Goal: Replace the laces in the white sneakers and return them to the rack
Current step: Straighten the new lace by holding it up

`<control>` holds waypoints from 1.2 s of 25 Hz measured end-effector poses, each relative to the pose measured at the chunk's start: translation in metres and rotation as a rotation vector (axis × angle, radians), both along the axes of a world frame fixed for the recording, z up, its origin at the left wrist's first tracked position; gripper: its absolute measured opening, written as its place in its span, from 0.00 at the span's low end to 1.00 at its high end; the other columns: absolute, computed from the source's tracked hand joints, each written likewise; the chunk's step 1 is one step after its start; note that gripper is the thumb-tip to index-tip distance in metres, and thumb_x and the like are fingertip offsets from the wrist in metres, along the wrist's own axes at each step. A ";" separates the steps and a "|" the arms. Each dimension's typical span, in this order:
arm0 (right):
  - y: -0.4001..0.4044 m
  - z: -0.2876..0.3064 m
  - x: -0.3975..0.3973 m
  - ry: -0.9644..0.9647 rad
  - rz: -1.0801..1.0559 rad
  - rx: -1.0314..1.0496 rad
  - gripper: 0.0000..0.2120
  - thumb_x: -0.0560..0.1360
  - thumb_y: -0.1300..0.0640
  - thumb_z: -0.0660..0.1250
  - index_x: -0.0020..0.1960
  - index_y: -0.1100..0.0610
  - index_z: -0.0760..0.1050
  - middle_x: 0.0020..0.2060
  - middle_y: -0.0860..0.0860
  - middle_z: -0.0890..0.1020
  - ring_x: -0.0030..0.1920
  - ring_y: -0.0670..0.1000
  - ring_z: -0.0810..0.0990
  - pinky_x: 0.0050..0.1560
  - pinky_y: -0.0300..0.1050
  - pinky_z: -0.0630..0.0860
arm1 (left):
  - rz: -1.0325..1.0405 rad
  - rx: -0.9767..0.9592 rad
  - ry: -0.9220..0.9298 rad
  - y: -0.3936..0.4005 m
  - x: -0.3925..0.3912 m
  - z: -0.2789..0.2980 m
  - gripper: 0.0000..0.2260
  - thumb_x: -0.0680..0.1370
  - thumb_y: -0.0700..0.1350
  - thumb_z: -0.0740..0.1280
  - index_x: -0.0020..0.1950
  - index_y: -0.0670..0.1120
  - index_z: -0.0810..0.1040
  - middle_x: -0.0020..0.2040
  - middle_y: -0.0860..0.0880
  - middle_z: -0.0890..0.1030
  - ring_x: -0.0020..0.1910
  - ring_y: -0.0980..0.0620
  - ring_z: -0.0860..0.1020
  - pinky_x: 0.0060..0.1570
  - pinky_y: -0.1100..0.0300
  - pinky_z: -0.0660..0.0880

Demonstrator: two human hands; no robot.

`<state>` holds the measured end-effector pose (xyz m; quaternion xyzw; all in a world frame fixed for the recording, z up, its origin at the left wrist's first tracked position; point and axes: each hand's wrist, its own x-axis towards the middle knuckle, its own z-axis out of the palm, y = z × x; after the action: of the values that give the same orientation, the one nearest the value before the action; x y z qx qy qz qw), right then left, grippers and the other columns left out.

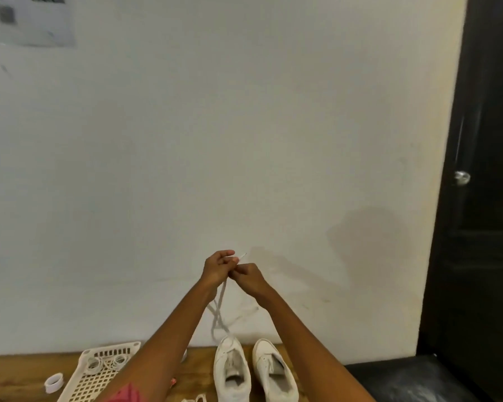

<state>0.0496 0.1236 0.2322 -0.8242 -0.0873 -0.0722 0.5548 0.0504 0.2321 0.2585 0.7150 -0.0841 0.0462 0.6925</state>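
Observation:
Two white sneakers stand side by side on the wooden table, toes toward the wall: the left sneaker and the right sneaker. Both of my hands are raised in front of the wall above them. My left hand and my right hand pinch a white lace close together, its tip sticking out above my fingers. The lace hangs down in loops toward the left sneaker's toe.
A cream perforated plastic tray with coiled laces lies at the left of the wooden table. A white tape roll sits beside it. A black cushioned seat and a dark door stand at the right.

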 end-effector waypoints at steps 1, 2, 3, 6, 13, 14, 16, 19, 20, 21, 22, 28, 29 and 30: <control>0.001 0.006 -0.010 -0.064 -0.032 0.009 0.12 0.77 0.56 0.63 0.53 0.62 0.81 0.47 0.59 0.83 0.53 0.57 0.81 0.53 0.47 0.75 | -0.010 -0.027 0.011 -0.001 -0.011 0.005 0.12 0.78 0.39 0.65 0.61 0.41 0.75 0.53 0.44 0.77 0.52 0.50 0.76 0.52 0.62 0.72; 0.000 0.012 -0.020 -0.110 -0.050 0.014 0.12 0.77 0.55 0.64 0.51 0.62 0.82 0.45 0.59 0.83 0.50 0.57 0.81 0.51 0.46 0.76 | -0.017 -0.054 0.019 -0.001 -0.021 0.009 0.13 0.78 0.40 0.65 0.62 0.41 0.74 0.56 0.43 0.77 0.55 0.49 0.75 0.56 0.59 0.71; -0.002 0.016 -0.026 -0.151 -0.069 0.020 0.12 0.77 0.54 0.65 0.50 0.61 0.82 0.43 0.59 0.83 0.49 0.57 0.81 0.48 0.46 0.76 | -0.025 -0.080 0.028 -0.001 -0.029 0.012 0.13 0.78 0.41 0.65 0.63 0.43 0.74 0.57 0.44 0.77 0.57 0.48 0.75 0.61 0.53 0.69; -0.008 0.038 -0.039 -0.246 -0.078 0.131 0.09 0.77 0.58 0.65 0.50 0.62 0.81 0.39 0.56 0.82 0.42 0.53 0.81 0.46 0.44 0.78 | -0.080 -0.099 0.034 0.007 -0.043 0.029 0.11 0.79 0.42 0.64 0.62 0.47 0.74 0.56 0.47 0.77 0.58 0.48 0.74 0.65 0.41 0.64; 0.004 0.085 -0.034 -0.386 0.059 -0.231 0.10 0.76 0.69 0.62 0.51 0.65 0.81 0.33 0.55 0.80 0.26 0.38 0.76 0.32 0.28 0.71 | -0.178 -0.235 0.383 0.052 -0.047 0.065 0.18 0.81 0.51 0.57 0.55 0.36 0.74 0.48 0.41 0.77 0.45 0.43 0.78 0.41 0.53 0.80; 0.007 0.086 -0.032 -0.415 0.051 -0.296 0.10 0.75 0.70 0.62 0.51 0.66 0.82 0.36 0.59 0.82 0.28 0.35 0.76 0.34 0.27 0.69 | -0.216 -0.177 0.387 0.058 -0.047 0.067 0.19 0.80 0.52 0.59 0.53 0.36 0.75 0.48 0.41 0.79 0.45 0.43 0.79 0.40 0.54 0.81; 0.009 0.088 -0.029 -0.441 0.051 -0.346 0.10 0.74 0.70 0.64 0.51 0.66 0.82 0.43 0.62 0.83 0.32 0.33 0.76 0.37 0.25 0.68 | -0.204 0.004 0.305 0.063 -0.047 0.073 0.16 0.79 0.50 0.63 0.51 0.37 0.78 0.48 0.42 0.81 0.43 0.46 0.81 0.40 0.58 0.81; 0.009 0.091 -0.028 -0.443 0.023 -0.404 0.09 0.74 0.68 0.66 0.52 0.66 0.81 0.47 0.62 0.83 0.36 0.41 0.76 0.37 0.24 0.67 | -0.165 0.176 0.236 0.060 -0.046 0.078 0.09 0.77 0.44 0.67 0.49 0.37 0.80 0.46 0.43 0.81 0.41 0.48 0.82 0.42 0.60 0.81; 0.008 0.091 -0.026 -0.448 0.015 -0.413 0.09 0.74 0.69 0.66 0.52 0.66 0.81 0.47 0.62 0.83 0.38 0.44 0.77 0.38 0.24 0.67 | -0.179 0.200 0.239 0.057 -0.046 0.077 0.08 0.77 0.42 0.67 0.50 0.38 0.79 0.46 0.44 0.81 0.41 0.49 0.82 0.42 0.61 0.81; 0.007 0.092 -0.026 -0.456 0.012 -0.403 0.09 0.74 0.69 0.65 0.51 0.66 0.82 0.45 0.62 0.83 0.40 0.46 0.77 0.39 0.24 0.68 | -0.203 0.203 0.239 0.054 -0.047 0.074 0.07 0.77 0.41 0.67 0.51 0.38 0.79 0.45 0.44 0.81 0.41 0.49 0.81 0.41 0.61 0.81; 0.007 0.092 -0.027 -0.479 -0.004 -0.376 0.09 0.73 0.69 0.65 0.50 0.66 0.82 0.43 0.62 0.84 0.38 0.45 0.78 0.39 0.24 0.69 | -0.241 0.170 0.229 0.052 -0.049 0.072 0.06 0.77 0.40 0.66 0.52 0.38 0.79 0.45 0.44 0.81 0.41 0.49 0.81 0.41 0.61 0.81; 0.009 0.078 -0.029 -0.389 -0.079 0.008 0.12 0.78 0.58 0.64 0.46 0.67 0.80 0.31 0.52 0.80 0.23 0.40 0.73 0.29 0.33 0.69 | -0.359 -0.405 0.074 0.048 -0.049 0.087 0.04 0.78 0.35 0.64 0.49 0.37 0.78 0.43 0.43 0.81 0.38 0.52 0.82 0.41 0.63 0.81; 0.014 0.077 -0.031 -0.340 -0.030 0.017 0.13 0.79 0.57 0.62 0.48 0.66 0.80 0.31 0.52 0.80 0.23 0.42 0.73 0.29 0.34 0.68 | -0.319 -0.436 0.037 0.048 -0.048 0.090 0.05 0.78 0.35 0.64 0.50 0.36 0.78 0.44 0.42 0.81 0.39 0.51 0.83 0.41 0.62 0.81; 0.019 0.078 -0.034 -0.304 0.013 -0.013 0.14 0.80 0.57 0.61 0.49 0.66 0.80 0.32 0.52 0.80 0.24 0.44 0.73 0.28 0.33 0.69 | -0.267 -0.430 -0.002 0.050 -0.046 0.092 0.05 0.77 0.34 0.64 0.51 0.34 0.77 0.44 0.41 0.81 0.40 0.49 0.83 0.42 0.62 0.81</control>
<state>0.0157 0.1430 0.3101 -0.8068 -0.1759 -0.1920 0.5303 0.0048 0.2825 0.3506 0.5340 -0.1667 -0.0279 0.8284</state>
